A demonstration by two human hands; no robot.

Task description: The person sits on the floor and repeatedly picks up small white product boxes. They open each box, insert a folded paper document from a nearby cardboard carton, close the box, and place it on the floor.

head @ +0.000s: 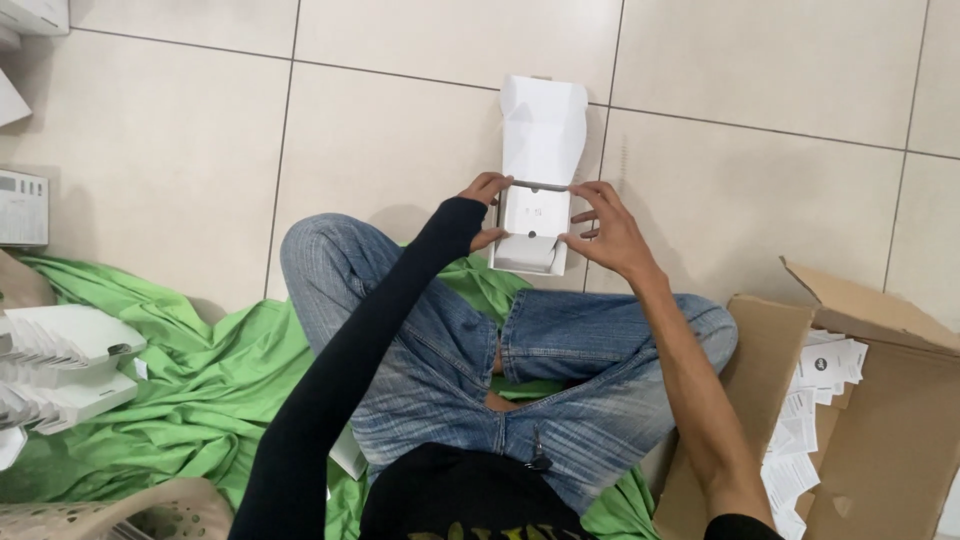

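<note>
here, both of my hands are on the small white cardboard box with its lid flap standing open (535, 215), held out in front of my crossed legs just above the pale tiled floor (400, 120). my left hand (484, 208) clasps the box's left edge, fingers curled over the top rim and thumb against the side; the black sleeve covers that arm to the wrist. my right hand (605, 228) pinches the right edge, fingertips at the rim where the flap hinges, thumb lower on the side wall. neither hand is loose; both grasp the box. the flap rises away from me, creased and plain white, and the inside of the box shows a pale panel with faint marks too small to make out.

below the box are my blue jeans (480, 370), and under them a crumpled green cloth (200, 390) spread over the floor. to my right stands an open brown cardboard carton (880, 420) with a loose stack of small white printed leaflets (815, 400) inside. to my left, at the frame's edge, lie stacked white folded boxes (70, 365), with another white box (22, 208) well apart above them, bearing grey print.
</note>
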